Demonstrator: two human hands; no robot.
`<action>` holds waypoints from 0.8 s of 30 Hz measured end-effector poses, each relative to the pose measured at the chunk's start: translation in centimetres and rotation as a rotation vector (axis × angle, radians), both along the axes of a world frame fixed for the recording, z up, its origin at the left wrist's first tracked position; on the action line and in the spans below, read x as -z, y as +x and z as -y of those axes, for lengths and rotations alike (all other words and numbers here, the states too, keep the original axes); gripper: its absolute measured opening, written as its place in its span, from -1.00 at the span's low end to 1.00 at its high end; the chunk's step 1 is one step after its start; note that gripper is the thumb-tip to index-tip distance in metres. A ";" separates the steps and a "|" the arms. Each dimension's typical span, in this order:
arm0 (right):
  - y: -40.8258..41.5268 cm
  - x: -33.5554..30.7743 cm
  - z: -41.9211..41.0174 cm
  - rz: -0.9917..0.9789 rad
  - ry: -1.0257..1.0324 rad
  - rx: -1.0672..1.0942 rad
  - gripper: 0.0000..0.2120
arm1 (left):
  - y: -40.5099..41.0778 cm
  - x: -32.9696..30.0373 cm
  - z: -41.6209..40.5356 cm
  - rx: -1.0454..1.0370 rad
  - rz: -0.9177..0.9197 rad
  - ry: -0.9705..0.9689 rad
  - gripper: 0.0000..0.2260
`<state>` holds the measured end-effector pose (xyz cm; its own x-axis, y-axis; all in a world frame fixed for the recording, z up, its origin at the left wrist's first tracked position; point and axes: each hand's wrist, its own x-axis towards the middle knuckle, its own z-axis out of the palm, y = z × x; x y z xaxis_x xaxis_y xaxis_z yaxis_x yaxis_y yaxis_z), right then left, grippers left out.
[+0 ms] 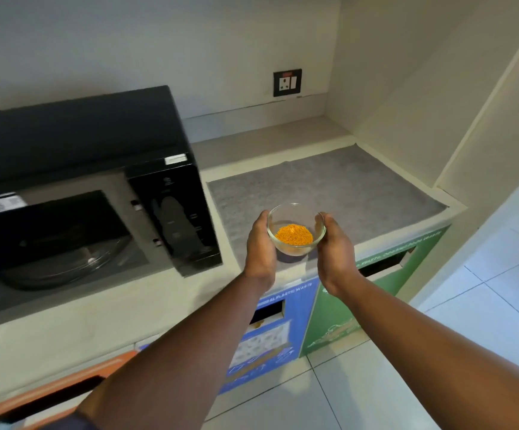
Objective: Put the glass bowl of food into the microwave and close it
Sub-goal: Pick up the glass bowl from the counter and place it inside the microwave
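Note:
A small clear glass bowl (296,225) with orange shredded food in it is held just above the front of the counter, over a grey mat (345,187). My left hand (261,243) cups its left side and my right hand (334,243) cups its right side. To the left stands a black microwave (75,144) with its cavity open; the glass turntable (65,262) shows inside. Its door is out of view past the left edge. The control panel (174,218) faces the bowl.
The pale counter (165,293) runs along the wall into a corner on the right. A wall socket (287,82) sits above it. Below the counter front are blue (283,336), green (345,318) and orange (65,386) waste bins. Tiled floor lies to the right.

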<state>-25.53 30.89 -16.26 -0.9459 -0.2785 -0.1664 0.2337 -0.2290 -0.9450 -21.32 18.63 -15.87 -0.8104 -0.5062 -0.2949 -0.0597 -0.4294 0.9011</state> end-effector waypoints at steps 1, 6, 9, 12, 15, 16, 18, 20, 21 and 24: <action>1.7 -0.4 0.3 -0.009 0.015 0.007 -0.58 | 1.8 -0.7 0.3 0.004 0.001 0.014 -0.58; 9.5 -1.5 3.2 0.000 -0.001 0.026 -0.63 | 10.4 -2.5 2.8 0.014 0.009 -0.015 -0.61; 16.6 -1.9 7.1 -0.005 0.028 -0.077 -0.60 | 17.4 -2.7 6.7 -0.044 0.015 -0.033 -0.60; 19.3 -1.3 8.9 0.000 0.047 -0.090 -0.58 | 20.3 -2.3 8.3 -0.067 0.034 -0.074 -0.56; 21.3 -0.9 10.8 0.019 0.044 -0.098 -0.59 | 22.7 -2.5 9.7 -0.087 0.064 -0.079 -0.57; 22.2 -1.0 11.7 0.013 0.046 -0.122 -0.58 | 23.8 -2.6 10.5 -0.108 0.067 -0.066 -0.59; 24.6 -1.4 14.5 -0.012 0.055 -0.181 -0.59 | 26.3 -2.6 13.1 -0.174 0.057 -0.054 -0.61; 26.1 -1.6 16.9 -0.029 0.048 -0.222 -0.65 | 28.3 -2.4 15.3 -0.212 0.045 -0.062 -0.62; 26.7 -1.8 18.0 -0.033 0.044 -0.239 -0.67 | 29.0 -2.2 16.1 -0.227 0.033 -0.069 -0.62; 27.2 -1.6 21.0 -0.027 0.060 -0.280 -0.67 | 30.3 -2.1 18.5 -0.261 0.021 -0.100 -0.61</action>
